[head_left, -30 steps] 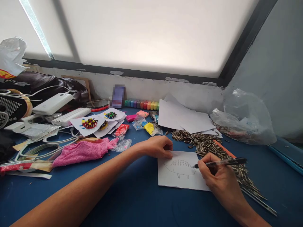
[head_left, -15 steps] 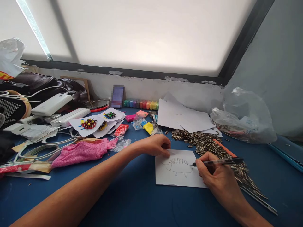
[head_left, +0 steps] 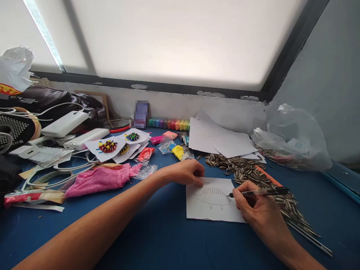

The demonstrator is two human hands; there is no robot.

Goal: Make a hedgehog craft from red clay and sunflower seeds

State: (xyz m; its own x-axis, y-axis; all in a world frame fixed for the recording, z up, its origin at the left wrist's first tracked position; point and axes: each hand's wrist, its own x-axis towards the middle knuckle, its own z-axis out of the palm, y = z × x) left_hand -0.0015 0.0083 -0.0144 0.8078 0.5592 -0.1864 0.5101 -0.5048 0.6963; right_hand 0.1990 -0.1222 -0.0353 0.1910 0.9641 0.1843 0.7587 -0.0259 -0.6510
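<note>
A white sheet of paper [head_left: 199, 213] lies on the blue table, bearing a line drawing [head_left: 216, 197] of a round-backed animal with a pointed snout, short legs and rows of small marks on its back. My left hand [head_left: 187, 172] holds down the sheet's upper left corner, fingers curled and partly hidden from me. In my right hand [head_left: 257, 208] a black pen [head_left: 267, 191] is gripped, its tip at the right end of the animal's back. Just beyond the sheet, a heap of striped sunflower seeds [head_left: 244, 170] spreads to the right, passing behind my right hand.
White papers [head_left: 219, 138] and a plastic bag [head_left: 295, 142] lie farther back. Left stand seed-studded clay figures [head_left: 107, 146] on paper, clay packets [head_left: 146, 154], a pink cloth [head_left: 98, 180], white power banks [head_left: 66, 123] and cables. A metallic rod [head_left: 312, 238] lies at right.
The whole view has shifted slightly, so everything sits a little farther right. Both hands keep nearly the same pose on the paper, and the pen tip stays by the animal's rear.
</note>
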